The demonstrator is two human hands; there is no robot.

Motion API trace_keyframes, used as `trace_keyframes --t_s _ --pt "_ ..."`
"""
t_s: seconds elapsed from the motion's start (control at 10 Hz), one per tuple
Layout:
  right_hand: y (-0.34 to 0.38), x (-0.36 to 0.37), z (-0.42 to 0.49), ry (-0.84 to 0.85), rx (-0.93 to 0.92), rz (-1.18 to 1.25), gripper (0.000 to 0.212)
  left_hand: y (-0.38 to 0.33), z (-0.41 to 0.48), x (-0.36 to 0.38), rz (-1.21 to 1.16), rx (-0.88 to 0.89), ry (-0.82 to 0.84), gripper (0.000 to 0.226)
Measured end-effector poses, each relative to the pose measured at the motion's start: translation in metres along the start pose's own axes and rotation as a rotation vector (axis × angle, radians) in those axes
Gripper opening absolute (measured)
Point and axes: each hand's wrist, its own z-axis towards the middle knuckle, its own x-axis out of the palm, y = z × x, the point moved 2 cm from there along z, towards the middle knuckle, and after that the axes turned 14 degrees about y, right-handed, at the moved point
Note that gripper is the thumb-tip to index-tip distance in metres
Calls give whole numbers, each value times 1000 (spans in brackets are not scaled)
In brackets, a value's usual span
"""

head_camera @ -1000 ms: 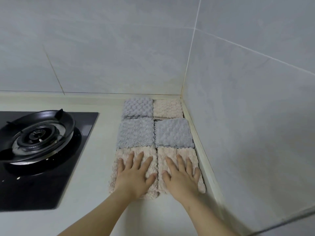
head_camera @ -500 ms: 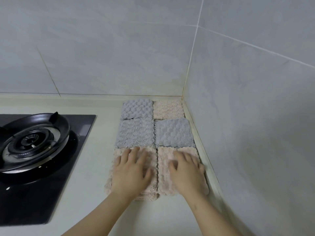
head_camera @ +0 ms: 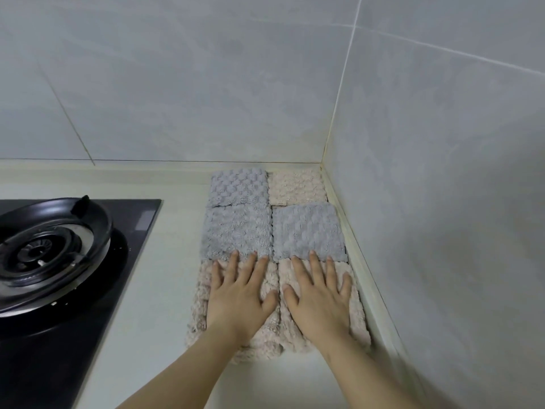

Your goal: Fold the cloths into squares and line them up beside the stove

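Beneath flat fingers [head_camera: 317,273], two beige cloths [head_camera: 355,314] side by side; stove [head_camera: 53,246] leftward

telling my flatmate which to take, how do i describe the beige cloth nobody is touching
Find the corner where the two tiled walls meet, right of the stove; six cloths lie there in two columns. It is the far beige cloth, tucked into that corner. Its left neighbour and front neighbour are grey; the other two beige cloths lie under the left hand and right hand.
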Motion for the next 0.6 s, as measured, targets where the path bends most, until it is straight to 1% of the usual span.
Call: trace_keyframes --t_s 0.2,0.3,0.4,0.5,0.6 --pt "2 0 4 81 -8 33 89 2 5 2 -21 9 55 92" --pt "1 -3 5 89 -11 61 64 3 7 1 -45 13 74 93" --pt "-2 -10 -9 35 -35 161 56 5 0 -4 -80 9 83 86" --pt "-2 -18 -30 -139 -54 310 71 1 -15 -11 -152 15 72 77" --pt "-10 -39 -56 -322 -68 733 36 5 -33 -22 -218 24 41 75"
